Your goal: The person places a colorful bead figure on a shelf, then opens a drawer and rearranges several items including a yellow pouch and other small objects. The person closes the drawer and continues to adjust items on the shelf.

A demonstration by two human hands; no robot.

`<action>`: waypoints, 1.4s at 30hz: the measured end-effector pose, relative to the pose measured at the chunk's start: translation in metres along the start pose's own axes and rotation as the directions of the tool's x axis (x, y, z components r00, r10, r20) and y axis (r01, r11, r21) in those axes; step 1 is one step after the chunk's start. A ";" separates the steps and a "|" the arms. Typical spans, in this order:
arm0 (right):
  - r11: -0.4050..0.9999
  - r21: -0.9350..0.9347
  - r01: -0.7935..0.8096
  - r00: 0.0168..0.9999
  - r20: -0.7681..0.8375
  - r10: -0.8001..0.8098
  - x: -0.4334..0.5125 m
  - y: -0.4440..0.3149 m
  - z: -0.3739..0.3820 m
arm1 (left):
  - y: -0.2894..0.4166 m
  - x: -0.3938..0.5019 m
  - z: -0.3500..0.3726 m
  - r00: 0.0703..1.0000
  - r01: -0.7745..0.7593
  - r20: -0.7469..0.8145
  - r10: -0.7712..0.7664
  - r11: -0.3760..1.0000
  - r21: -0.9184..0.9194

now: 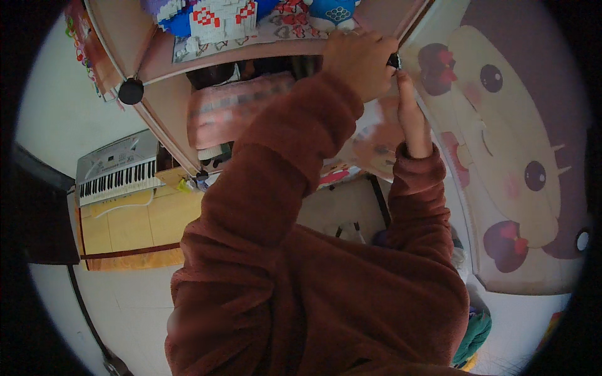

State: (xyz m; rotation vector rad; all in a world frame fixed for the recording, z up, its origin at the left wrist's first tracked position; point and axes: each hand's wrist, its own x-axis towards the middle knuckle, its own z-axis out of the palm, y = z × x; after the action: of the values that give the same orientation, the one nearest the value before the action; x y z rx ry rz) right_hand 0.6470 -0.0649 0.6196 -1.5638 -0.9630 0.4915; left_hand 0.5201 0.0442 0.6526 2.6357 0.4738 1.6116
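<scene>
Both hands are raised at the right front corner of a pink cube storage shelf [244, 50]. My left hand [357, 61] reaches across with its fingers bent at a small black corner connector [394, 61]; whether it grips the connector is hidden. Just right of and below it, my right hand [414, 115] is upright, its thumb or a finger touching near the same black piece; its other fingers are hidden. On the shelf top stand a white, red and blue figure of small building bricks [223, 23] and a blue and white figurine [333, 13].
Folded pink cloth [240, 110] lies inside the shelf compartment. Another black connector [131, 91] joins the shelf's left corner. An electronic keyboard [117, 167] stands at the left on a yellow wooden surface. At the right is a large panel with a cartoon face [503, 141].
</scene>
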 end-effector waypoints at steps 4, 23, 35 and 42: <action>0.930 -0.231 0.287 0.953 -0.032 -0.302 0.022 0.001 -0.033 | 0.000 0.002 0.000 1.000 0.013 0.018 -0.013 1.000 -0.027; 0.888 -0.045 0.458 0.882 0.149 -0.447 0.036 0.040 -0.009 | -0.001 0.003 0.001 0.994 0.049 0.101 -0.047 0.999 -0.010; 0.819 -0.081 0.568 0.820 -0.036 -0.572 0.020 0.033 0.001 | -0.010 0.006 0.006 0.998 0.018 0.064 -0.009 0.989 -0.147; 0.780 -0.132 0.611 0.777 -0.089 -0.624 0.019 0.031 0.010 | -0.026 0.020 0.012 0.986 0.082 0.161 -0.033 0.949 -0.304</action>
State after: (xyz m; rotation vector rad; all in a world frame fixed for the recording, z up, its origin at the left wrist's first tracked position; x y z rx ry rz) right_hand 0.6600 -0.0434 0.5915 -1.2373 -1.3397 -0.1270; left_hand 0.5323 0.0757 0.6603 2.4591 0.2624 1.3258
